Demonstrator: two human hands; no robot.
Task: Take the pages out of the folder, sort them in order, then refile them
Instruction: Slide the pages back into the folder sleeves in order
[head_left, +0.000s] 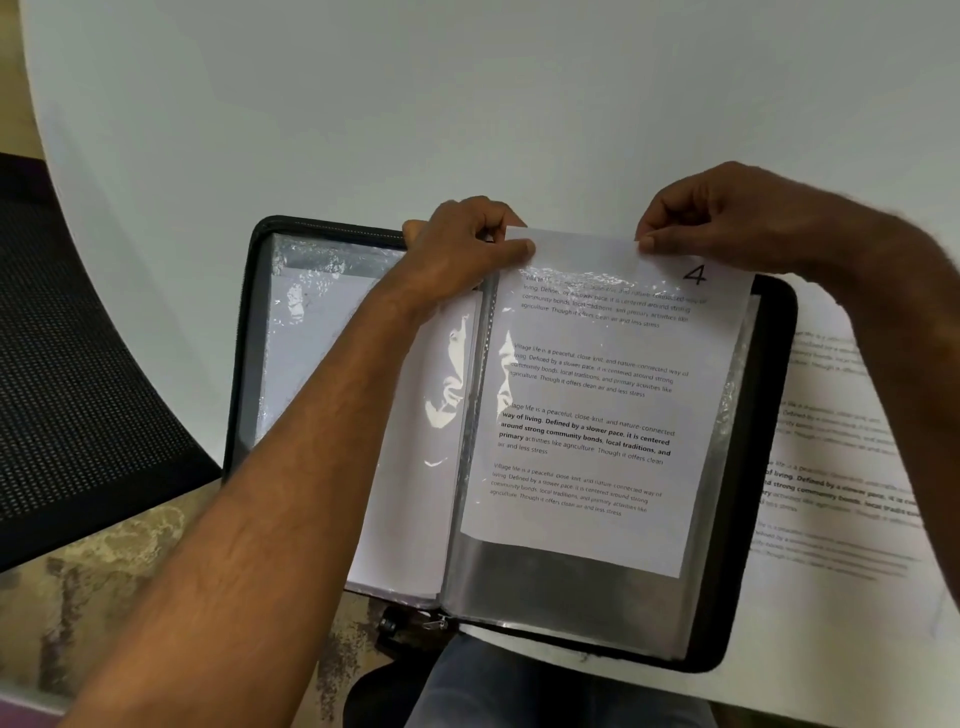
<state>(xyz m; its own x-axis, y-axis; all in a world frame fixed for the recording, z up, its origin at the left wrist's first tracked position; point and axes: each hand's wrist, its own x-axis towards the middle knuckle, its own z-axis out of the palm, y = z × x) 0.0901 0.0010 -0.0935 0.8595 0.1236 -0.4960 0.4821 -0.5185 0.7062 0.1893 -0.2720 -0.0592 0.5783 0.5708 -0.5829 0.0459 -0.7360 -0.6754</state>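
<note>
White page 4, pinched by both the left hand and right hand, sits partway in the folder's sleeve, apparently needing straight sliding.

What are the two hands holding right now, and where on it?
Both pinch the page numbered 4 at its top edge: left hand at the left corner, right hand near the right, page partly in the folder sleeve.

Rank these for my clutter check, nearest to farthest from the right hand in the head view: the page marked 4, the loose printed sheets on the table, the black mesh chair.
From the right hand:
1. Page marked 4, pinched at its top edge.
2. Loose printed sheets, below it at the right.
3. Black mesh chair, far left.
</note>
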